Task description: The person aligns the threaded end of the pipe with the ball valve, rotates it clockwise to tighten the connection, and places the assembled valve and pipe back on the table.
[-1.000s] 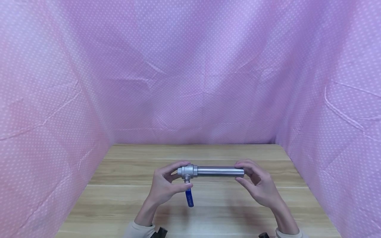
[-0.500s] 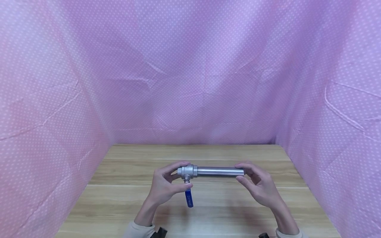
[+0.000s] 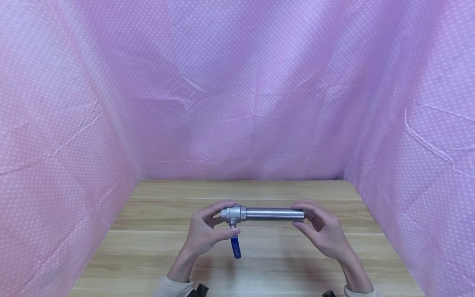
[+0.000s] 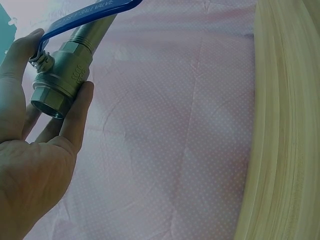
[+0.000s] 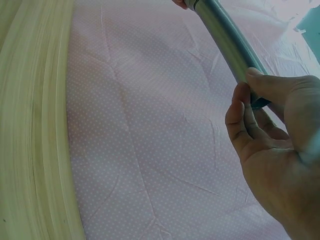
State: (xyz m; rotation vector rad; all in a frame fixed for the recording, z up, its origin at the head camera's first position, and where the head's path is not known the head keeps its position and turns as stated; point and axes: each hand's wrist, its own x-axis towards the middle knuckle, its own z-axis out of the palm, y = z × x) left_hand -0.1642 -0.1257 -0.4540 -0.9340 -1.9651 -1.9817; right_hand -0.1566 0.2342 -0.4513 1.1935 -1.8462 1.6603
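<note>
A silver ball valve point(image 3: 233, 213) with a blue lever handle point(image 3: 236, 247) is joined to a smooth steel pipe point(image 3: 274, 213), which runs level to the right above the table. My left hand point(image 3: 204, 231) grips the valve, thumb against the base of the handle and fingers on the far side of the body. In the left wrist view the valve's hexagonal end point(image 4: 51, 101) faces the palm, its opening visible. My right hand point(image 3: 323, 231) pinches the free end of the pipe between thumb and fingers; the right wrist view shows the pipe point(image 5: 232, 42) slanting up from the fingertips.
Beneath the hands lies a wooden table point(image 3: 245, 189). Pink dotted cloth point(image 3: 237, 103) hangs behind it and along both sides. Dark pieces show at the wrists, by the light sleeves point(image 3: 174, 287).
Both hands keep their places on the valve and the pipe. The right thumb shifts slightly against the pipe's end, and the highlight along the pipe moves, consistent with a small turn.
</note>
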